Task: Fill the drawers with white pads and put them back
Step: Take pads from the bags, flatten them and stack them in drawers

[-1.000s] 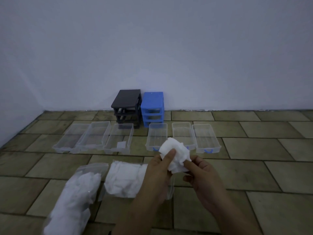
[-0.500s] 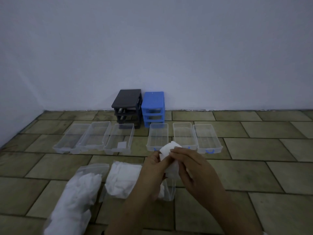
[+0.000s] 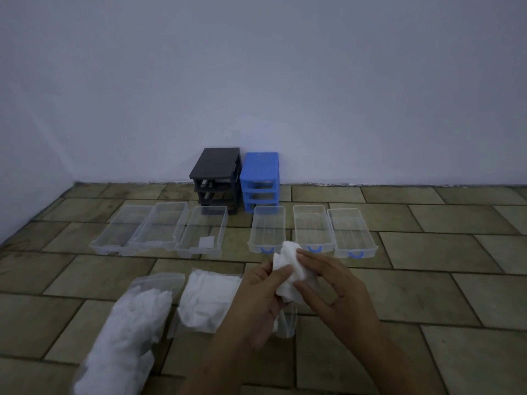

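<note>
A plain pale wall point(image 3: 256, 81) meets a floor of brown-green tiles point(image 3: 427, 280), and everything for the job lies on that floor. Against the wall stand 2 empty drawer frames side by side, a black frame point(image 3: 216, 178) on the left touching a blue frame point(image 3: 259, 178). In front of them lie 6 clear drawers in 2 groups of 3: the left group point(image 3: 159, 229) before the black frame, the right group with blue handles point(image 3: 310, 229) before the blue one. Each drawer's long axis runs from wall to viewer, handle end nearest the person. All look empty except the third from the left, which holds 1 small white piece near its front.

Nearer the person, 2 clear bags of pads lie on the tiles: a long bag point(image 3: 128, 323) at the near left and a shorter bag point(image 3: 208, 300) just beside the left hand point(image 3: 259, 297).

Both hands pinch a small wad of white pads point(image 3: 291, 272), held above the floor just short of the right group's front edge; the left thumb presses its near face, while the right hand point(image 3: 333, 289) grips its right side with curled fingers. The wad is crumpled, so no clear axis shows.

The step looks like separating pads. Best to peel flat pads free, then lay them lengthwise along a drawer so they stack neatly below the rim and the drawer slides back.
</note>
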